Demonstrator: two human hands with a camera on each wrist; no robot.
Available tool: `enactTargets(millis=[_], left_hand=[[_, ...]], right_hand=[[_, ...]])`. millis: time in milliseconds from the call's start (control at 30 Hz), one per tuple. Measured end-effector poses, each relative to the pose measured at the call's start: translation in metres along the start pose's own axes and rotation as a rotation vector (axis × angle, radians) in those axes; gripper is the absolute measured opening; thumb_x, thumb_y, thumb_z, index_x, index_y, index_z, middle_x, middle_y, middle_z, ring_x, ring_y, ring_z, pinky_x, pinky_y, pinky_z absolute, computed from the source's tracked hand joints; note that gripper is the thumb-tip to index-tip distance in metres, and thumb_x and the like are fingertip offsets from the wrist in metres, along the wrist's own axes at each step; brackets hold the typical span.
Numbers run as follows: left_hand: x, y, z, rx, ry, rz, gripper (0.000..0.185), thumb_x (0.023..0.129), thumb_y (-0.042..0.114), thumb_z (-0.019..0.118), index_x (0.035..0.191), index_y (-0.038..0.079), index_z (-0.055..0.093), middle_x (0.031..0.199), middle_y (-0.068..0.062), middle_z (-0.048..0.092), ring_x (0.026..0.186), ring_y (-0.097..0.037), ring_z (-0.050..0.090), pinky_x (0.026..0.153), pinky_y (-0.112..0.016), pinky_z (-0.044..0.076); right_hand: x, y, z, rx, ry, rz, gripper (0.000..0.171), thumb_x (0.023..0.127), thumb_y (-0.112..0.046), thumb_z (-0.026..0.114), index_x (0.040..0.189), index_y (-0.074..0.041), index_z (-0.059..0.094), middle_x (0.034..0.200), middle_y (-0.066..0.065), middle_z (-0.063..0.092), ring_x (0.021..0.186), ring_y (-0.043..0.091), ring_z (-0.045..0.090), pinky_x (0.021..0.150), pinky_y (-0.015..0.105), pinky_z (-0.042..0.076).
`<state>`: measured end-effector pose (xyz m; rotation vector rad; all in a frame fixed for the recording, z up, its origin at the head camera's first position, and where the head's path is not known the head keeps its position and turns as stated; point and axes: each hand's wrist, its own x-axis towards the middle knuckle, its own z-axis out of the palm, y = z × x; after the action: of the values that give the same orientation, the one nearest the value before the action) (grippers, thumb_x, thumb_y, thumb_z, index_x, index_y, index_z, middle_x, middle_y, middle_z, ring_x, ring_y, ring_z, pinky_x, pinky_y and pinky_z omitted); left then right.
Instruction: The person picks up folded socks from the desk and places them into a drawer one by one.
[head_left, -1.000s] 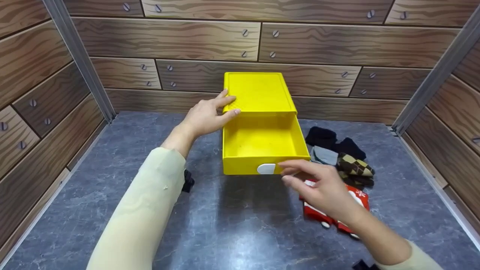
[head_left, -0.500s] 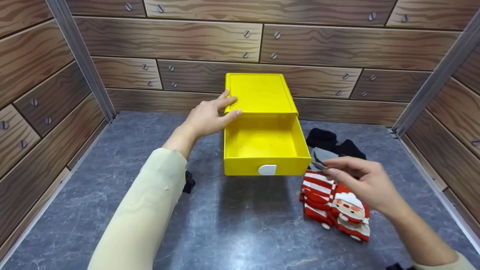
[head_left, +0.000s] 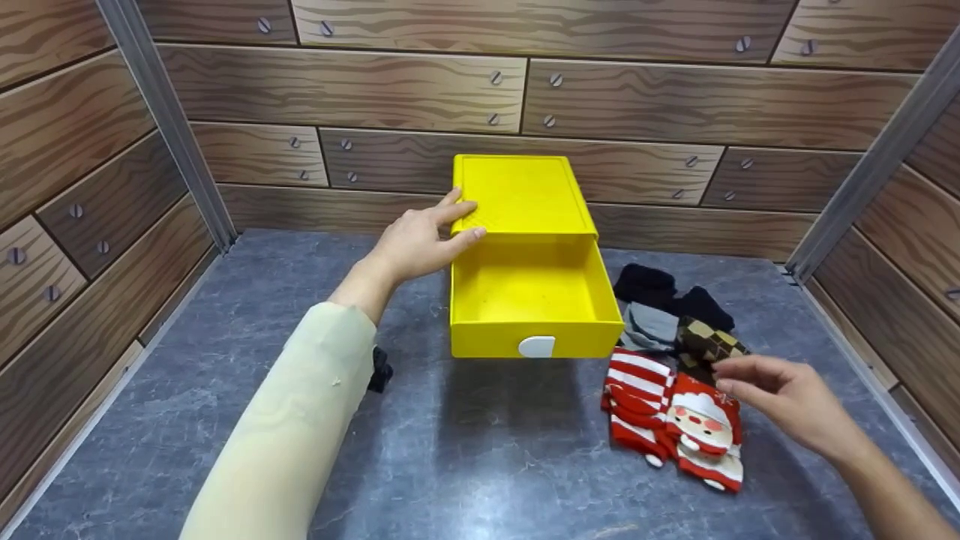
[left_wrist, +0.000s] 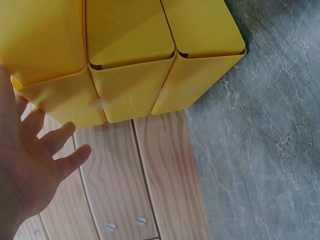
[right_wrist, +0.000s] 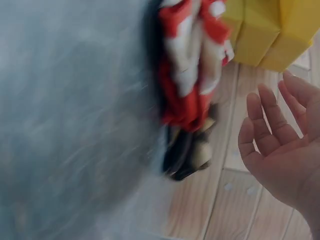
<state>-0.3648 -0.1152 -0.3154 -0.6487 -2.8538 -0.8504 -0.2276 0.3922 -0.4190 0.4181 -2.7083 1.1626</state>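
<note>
Freeing the drawer [head_left: 487, 339], the right hand [head_left: 804, 409] I watch remotely hangs relaxed, empty, near socks [head_left: 701, 424] right of it; left hand [head_left: 414, 244], spread, rests on its casing [head_left: 529, 196].

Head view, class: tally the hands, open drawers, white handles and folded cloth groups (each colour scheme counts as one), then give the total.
Hands: 2 (left hand, right hand)
Open drawers: 1 (yellow drawer)
Handles: 1 (white handle)
Cloth groups: 4 (black cloth, grey cloth, brown checked cloth, red-and-white cloth)
Total: 8
</note>
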Motion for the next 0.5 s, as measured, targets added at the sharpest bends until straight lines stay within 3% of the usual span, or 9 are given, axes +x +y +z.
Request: enactTargets(millis=[267,500], left_hand=[[0.0,0.0,0.001,0.003,0.0,-0.001,0.075,0.102,0.073,0.048,0.165,0.032,0.041,0.175,0.009,0.022,0.153,-0.027,0.04,0.122,-0.048,0.036],[0.0,0.0,0.001,-0.002,0.004,-0.004,0.076,0.101,0.074,0.048,0.165,0.032,0.041,0.175,0.009,0.021,0.153,-0.026,0.04,0.123,-0.048,0.035]], right_hand=[[-0.01,0.025,0.004,-0.044,-0.062,0.074,0.027,0.096,-0.014,0.081,0.12,-0.004,0.078,0.114,0.013,0.076,0.085,0.007,0.07,0.069,0.026,0.057],[-0.011,0.035,0.008,-0.096,-0.098,0.116,0.03,0.095,-0.021,0.082,0.122,-0.008,0.078,0.121,0.013,0.075,0.098,0.002,0.066,0.079,0.021,0.055]])
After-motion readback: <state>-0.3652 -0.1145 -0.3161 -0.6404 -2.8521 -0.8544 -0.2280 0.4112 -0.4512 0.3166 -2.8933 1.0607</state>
